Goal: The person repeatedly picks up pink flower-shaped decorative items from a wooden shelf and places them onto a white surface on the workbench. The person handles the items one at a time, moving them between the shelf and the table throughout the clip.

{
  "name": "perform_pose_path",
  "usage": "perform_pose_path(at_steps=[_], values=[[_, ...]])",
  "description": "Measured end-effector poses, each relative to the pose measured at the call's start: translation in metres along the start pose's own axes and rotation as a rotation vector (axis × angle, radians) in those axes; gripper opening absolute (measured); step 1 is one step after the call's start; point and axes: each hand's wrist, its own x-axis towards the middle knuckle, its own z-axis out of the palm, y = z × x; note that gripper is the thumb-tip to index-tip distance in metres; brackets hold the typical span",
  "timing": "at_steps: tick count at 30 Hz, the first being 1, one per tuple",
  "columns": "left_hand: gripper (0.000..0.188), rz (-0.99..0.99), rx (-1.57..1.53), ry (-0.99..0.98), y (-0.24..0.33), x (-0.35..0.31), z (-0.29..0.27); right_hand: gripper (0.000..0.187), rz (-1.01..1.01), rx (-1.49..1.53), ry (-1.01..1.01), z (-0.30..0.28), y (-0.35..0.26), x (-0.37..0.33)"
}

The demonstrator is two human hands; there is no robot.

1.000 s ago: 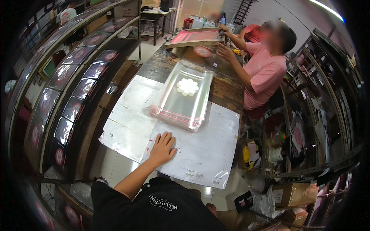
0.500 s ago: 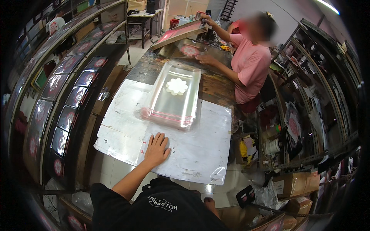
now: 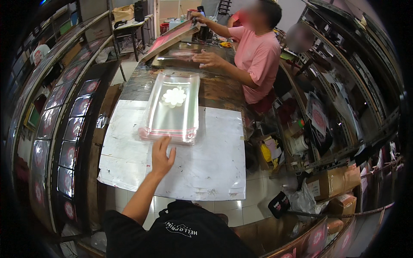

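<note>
My left hand (image 3: 162, 158) is open, fingers stretched forward and thumb apart, at the near edge of a stack of clear plastic bags (image 3: 173, 115). Its fingertips reach the stack's pink-striped edge; whether they touch is hard to tell. A white flower shape (image 3: 174, 97) shows on the stack, which lies partly on a white sheet (image 3: 211, 167) and partly on the dark table (image 3: 219, 88). Across the table, a person in a pink shirt (image 3: 258, 53) holds up a tilted wooden-framed screen (image 3: 172, 39), their other hand (image 3: 209, 59) open beside it. My right hand is out of view.
Racks with printed clear sheets (image 3: 73, 129) stand close on the left. Metal shelving (image 3: 357, 86) lines the right side, with cardboard boxes (image 3: 333, 182) low at the right. Another table (image 3: 131, 26) stands at the back left.
My left hand has lifted off the white sheet and reached forward to the bags' near edge. My right hand has left the view. The person's free hand has risen beside the raised screen.
</note>
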Motion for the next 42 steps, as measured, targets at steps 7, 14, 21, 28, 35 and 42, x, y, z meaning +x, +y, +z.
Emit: perform_pose_path(at_steps=[7,14,21,28,35,42], values=[[0.074,0.320,0.529,0.066,-0.012,0.142,0.023,0.040,0.055,0.178,0.159,-0.033,-0.101,-0.065],[0.032,0.378,0.773,-0.372,-0.064,0.181,0.060,0.042,0.110,0.369,0.087,-0.031,-0.066,-0.056],[0.009,0.522,0.531,-0.601,0.021,0.136,0.075,0.022,-0.148,0.649,0.191,-0.026,-0.027,-0.027],[0.007,0.707,0.240,-0.732,0.175,0.039,0.087,0.057,-0.688,1.011,-0.016,-0.138,-0.307,-0.144],[0.014,0.855,0.013,-0.894,0.255,-0.028,0.117,0.055,-0.899,1.158,0.243,-0.144,-0.349,-0.128],[0.049,1.032,-0.236,-1.152,0.308,-0.042,0.091,0.032,-0.481,0.843,0.858,-0.182,-0.280,-0.145]])
